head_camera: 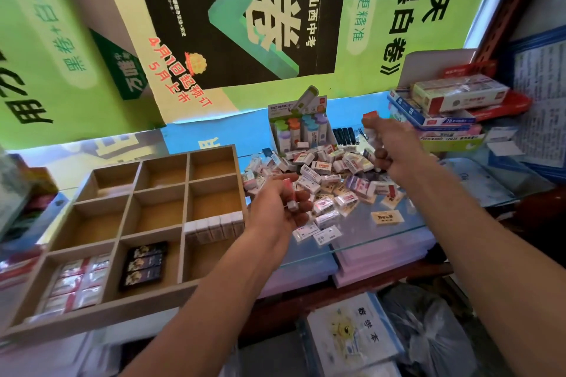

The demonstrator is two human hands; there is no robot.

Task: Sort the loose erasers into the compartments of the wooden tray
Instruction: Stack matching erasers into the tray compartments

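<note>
A wooden tray [183,190] with nine compartments sits at the left. Its near-left compartment holds several red-and-white erasers [73,281], the near-middle one holds three black erasers [144,265], and a row of white erasers [214,226] stands in the right column. A heap of loose erasers [324,180] lies on the glass counter [382,239] to the right of the tray. My left hand [281,205] hovers beside the tray's right edge and grips a small white-and-red eraser. My right hand [389,144] is raised over the heap's far right side, fingers curled round several erasers.
A display box of upright correction tapes [301,128] stands behind the heap. Stacked stationery boxes [447,104] fill the far right. Green posters cover the wall behind. Below the counter edge lie a booklet [349,333] and a plastic bag [428,333].
</note>
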